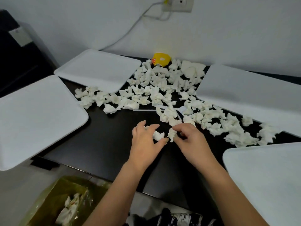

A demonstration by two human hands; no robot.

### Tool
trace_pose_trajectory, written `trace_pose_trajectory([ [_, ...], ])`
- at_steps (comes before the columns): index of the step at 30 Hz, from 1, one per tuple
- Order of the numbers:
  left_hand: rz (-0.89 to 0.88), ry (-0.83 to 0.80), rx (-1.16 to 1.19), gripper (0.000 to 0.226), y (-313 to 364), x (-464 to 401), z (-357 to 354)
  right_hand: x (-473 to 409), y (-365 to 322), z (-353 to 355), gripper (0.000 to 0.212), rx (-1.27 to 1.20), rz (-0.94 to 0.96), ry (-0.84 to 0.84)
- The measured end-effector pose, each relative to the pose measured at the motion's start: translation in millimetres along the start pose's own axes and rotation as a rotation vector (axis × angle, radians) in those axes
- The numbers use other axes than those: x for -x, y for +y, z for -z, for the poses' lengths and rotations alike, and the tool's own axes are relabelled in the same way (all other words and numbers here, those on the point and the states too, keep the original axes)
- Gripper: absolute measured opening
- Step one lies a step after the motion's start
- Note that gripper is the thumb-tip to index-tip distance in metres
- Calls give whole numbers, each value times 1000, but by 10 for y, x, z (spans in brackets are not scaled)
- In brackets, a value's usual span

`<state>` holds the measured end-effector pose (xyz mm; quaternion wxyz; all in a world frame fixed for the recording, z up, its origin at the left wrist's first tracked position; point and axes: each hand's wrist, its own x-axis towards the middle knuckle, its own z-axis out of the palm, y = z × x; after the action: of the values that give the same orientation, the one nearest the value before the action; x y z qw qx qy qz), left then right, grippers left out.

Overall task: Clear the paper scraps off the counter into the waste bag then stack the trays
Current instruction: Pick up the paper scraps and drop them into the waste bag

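At the near edge of the scrap pile on the black counter [101, 144], the person is working through the first step, gathering scraps; tray stacking is not yet begun. The left hand [145, 141] is curling fingers and thumb around a crumpled paper scrap [157, 135]; the right hand [190, 137] is pinching a second scrap [172, 134] just beside it. Most paper scraps [156, 85] are lying in a broad band across the counter's middle, over a white plastic spoon [181, 109] and up to a yellow crushed cup [161, 59] at the wall. Four white foam trays are sitting apart: two left [37, 115] [97, 67], two right [247, 88] [267, 180]. The waste bag [53, 198] is standing open below the counter's near-left edge, some scraps already inside. Judgement: the next move calls for lifting both handfuls clear and carrying them back and left, over the bag mouth, before letting go.
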<state>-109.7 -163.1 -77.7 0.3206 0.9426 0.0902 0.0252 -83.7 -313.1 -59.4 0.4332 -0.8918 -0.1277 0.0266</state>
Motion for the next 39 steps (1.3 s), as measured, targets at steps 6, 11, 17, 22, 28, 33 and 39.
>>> trace_pose_trajectory([
  [6,-33,67,21,30,-81,-16,-89,-30,107,-142,32,69,15,-123],
  [11,-67,142,-9,29,-194,59,-20,-9,86,-234,19,102,-1,-136],
  [17,15,210,-28,25,-454,234,147,57,-96,-450,17,108,39,-211],
  [22,131,287,17,19,-786,509,403,97,-438,-835,15,120,136,-341],
  [28,239,439,46,11,-1294,988,868,192,-972,-1450,15,109,308,-516],
  [33,422,601,96,9,-1954,1467,1156,317,-1436,-2030,15,101,448,-704],
  [39,745,713,226,8,-2791,1961,1344,428,-1833,-2942,17,164,562,-907],
])
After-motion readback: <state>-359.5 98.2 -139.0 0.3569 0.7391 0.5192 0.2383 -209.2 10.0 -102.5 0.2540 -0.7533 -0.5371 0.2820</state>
